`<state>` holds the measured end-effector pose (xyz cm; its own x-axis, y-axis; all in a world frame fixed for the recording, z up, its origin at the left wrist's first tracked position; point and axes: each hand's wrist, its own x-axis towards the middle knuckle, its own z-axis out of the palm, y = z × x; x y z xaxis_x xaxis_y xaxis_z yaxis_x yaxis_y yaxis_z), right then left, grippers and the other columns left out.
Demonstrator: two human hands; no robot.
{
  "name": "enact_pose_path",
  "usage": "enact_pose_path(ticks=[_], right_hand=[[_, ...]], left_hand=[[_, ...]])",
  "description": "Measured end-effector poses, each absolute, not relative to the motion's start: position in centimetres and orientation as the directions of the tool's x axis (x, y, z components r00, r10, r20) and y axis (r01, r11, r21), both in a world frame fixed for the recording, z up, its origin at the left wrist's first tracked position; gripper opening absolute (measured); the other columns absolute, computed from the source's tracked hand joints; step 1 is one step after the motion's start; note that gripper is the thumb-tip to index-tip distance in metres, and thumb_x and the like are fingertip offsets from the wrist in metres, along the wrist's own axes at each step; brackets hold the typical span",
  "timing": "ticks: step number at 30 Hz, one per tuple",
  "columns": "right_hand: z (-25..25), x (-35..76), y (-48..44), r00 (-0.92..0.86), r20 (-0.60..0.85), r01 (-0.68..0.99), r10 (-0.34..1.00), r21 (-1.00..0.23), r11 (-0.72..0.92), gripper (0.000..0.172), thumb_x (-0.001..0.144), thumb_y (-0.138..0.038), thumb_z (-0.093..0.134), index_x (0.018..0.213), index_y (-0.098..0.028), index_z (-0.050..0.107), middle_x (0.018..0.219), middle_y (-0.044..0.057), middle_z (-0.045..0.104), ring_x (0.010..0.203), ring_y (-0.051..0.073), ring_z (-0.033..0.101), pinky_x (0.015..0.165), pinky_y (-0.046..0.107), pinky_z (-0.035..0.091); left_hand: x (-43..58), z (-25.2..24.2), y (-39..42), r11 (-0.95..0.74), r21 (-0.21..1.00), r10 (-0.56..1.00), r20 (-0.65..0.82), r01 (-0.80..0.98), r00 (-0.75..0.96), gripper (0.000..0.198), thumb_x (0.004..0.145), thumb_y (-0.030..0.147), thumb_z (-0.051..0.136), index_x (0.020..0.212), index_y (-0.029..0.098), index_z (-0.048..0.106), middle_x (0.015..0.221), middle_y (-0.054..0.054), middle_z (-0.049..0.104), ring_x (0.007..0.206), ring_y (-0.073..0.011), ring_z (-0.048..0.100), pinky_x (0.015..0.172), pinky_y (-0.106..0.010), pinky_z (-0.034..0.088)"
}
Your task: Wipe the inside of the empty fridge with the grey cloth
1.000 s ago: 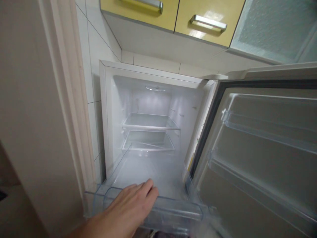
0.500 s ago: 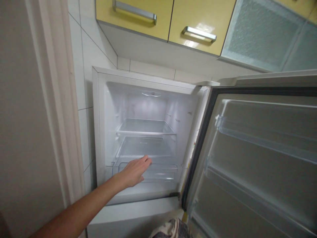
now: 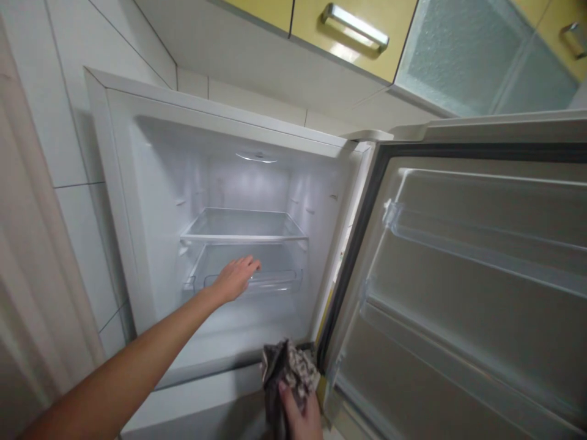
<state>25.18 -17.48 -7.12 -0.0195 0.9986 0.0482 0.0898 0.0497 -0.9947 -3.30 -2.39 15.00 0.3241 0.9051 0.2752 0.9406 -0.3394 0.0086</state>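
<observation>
And in goes the drawer [image 3: 279,282] — a second ago it jutted well out of the fridge [image 3: 220,113], half a second ago its front stood near the opening, and now that clear front sits deeper inside, below the shelf [image 3: 243,237]. The left hand [image 3: 236,279] has travelled in with it, arm stretched long from the lower left, fingers bent over the top of the drawer's front; whether they grip it or only press on it, I cannot tell.

Now here's the newcomer: the right hand [image 3: 300,415], out of sight in both earlier frames, shows at the bottom, closed around a crumpled, dark patterned cloth [image 3: 293,370]. Half a second back only a bit of that cloth peeked over the lower edge; now it's up in front of the fridge's bottom lip, near the door [image 3: 458,305], thumb laid across it.

The door stays swung wide on the right, its clear racks [image 3: 481,250] in place. The lamp [image 3: 257,157] is still at the top of the compartment, and the yellow cabinet [image 3: 312,24] overhead has slid partly out of view — the camera has shifted.
</observation>
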Motion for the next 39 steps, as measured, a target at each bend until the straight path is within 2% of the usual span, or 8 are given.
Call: enact_pose_path(ticks=[3,7,11,14,17,23,31,39], right_hand=[[-3.0,21.3,-12.4,-0.011,0.385,0.542,0.923,-0.773,0.329,0.063,0.089,-0.037,0.07,0.151,-0.025,0.063,0.161,0.014,0.052,0.153,0.039,0.043,0.127,0.058,0.034],[-0.2,17.7,-7.7,-0.199,0.16,0.844,0.967,-0.473,0.252,0.085,0.074,-0.022,0.081,0.155,-0.034,0.059,0.172,0.012,0.038,0.157,0.043,0.035,0.125,0.064,0.031],[-1.8,17.9,-6.0,-0.206,0.158,0.866,0.966,-0.431,0.256,0.083,0.082,-0.033,0.078,0.161,-0.034,0.051,0.172,0.012,0.039,0.155,0.041,0.04,0.124,0.061,0.031],[-3.1,18.7,-4.8,-0.161,0.213,0.804,0.964,-0.538,0.253,0.084,0.079,-0.035,0.078,0.159,-0.029,0.054,0.166,0.017,0.045,0.151,0.042,0.044,0.119,0.057,0.04],[-3.2,19.1,-3.3,-0.151,0.251,0.669,0.956,-0.687,0.285,0.089,0.068,-0.021,0.073,0.155,-0.02,0.055,0.152,0.018,0.058,0.142,0.038,0.054,0.12,0.051,0.04],[-2.2,19.6,-3.2,-0.225,0.168,0.144,0.96,-0.969,0.203,0.085,0.066,-0.025,0.062,0.15,-0.018,0.054,0.119,0.009,0.075,0.105,0.028,0.071,0.099,0.043,0.056],[-0.9,20.9,-5.8,0.067,-0.004,-0.222,0.998,-0.975,0.011,0.088,0.065,-0.031,0.06,0.152,-0.023,0.05,0.127,0.008,0.073,0.113,0.027,0.07,0.098,0.038,0.056],[2.8,18.8,-9.3,-0.129,-0.051,-0.339,0.99,-0.936,-0.092,0.077,0.061,-0.028,0.068,0.137,-0.02,0.067,0.116,0.008,0.077,0.107,0.028,0.071,0.093,0.035,0.056]], left_hand=[[-2.7,15.3,-2.4,-0.319,-0.011,0.896,0.322,0.948,0.306,0.05,0.082,0.003,0.069,0.127,0.025,0.062,0.128,-0.008,0.064,0.122,-0.0291,0.063,0.102,-0.043,0.05],[-2.4,14.3,-4.3,-0.271,-0.039,0.867,0.423,0.962,0.262,0.067,0.085,0.009,0.074,0.147,0.024,0.053,0.151,-0.014,0.056,0.138,-0.0344,0.053,0.114,-0.052,0.044],[-3.3,7.6,-8.7,-0.388,0.051,0.767,0.572,0.92,0.291,0.05,0.099,0.014,0.056,0.148,0.026,0.058,0.147,-0.014,0.062,0.136,-0.0305,0.056,0.118,-0.053,0.042],[-3.4,0.4,-11.4,-0.38,0.459,0.874,0.463,0.803,0.149,0.035,0.1,0.018,0.051,0.126,0.026,0.072,0.121,-0.01,0.073,0.118,-0.0271,0.066,0.111,-0.048,0.05],[-2.3,-4.7,-11.8,-0.193,0.719,0.939,0.332,0.668,-0.086,0.042,0.098,0.024,0.052,0.139,0.023,0.064,0.135,-0.012,0.07,0.129,-0.0279,0.065,0.114,-0.047,0.051],[0.5,-5.8,-8.1,-0.129,0.811,0.952,0.262,0.571,-0.157,0.051,0.082,0.028,0.078,0.132,0.019,0.067,0.127,-0.013,0.075,0.121,-0.0314,0.071,0.107,-0.046,0.056],[-1.5,-2.8,-11.2,-0.249,0.796,0.931,0.353,0.551,-0.09,0.021,0.084,0.041,0.077,0.097,0.025,0.079,0.122,-0.012,0.075,0.124,-0.035,0.064,0.114,-0.051,0.049],[-2.2,-1.6,-15.5,0.071,0.996,0.997,-0.069,-0.059,0.038,0.087,0.07,0.081,0.079,0.133,0.021,0.069,0.128,-0.013,0.078,0.128,-0.0356,0.07,0.115,-0.048,0.053]])
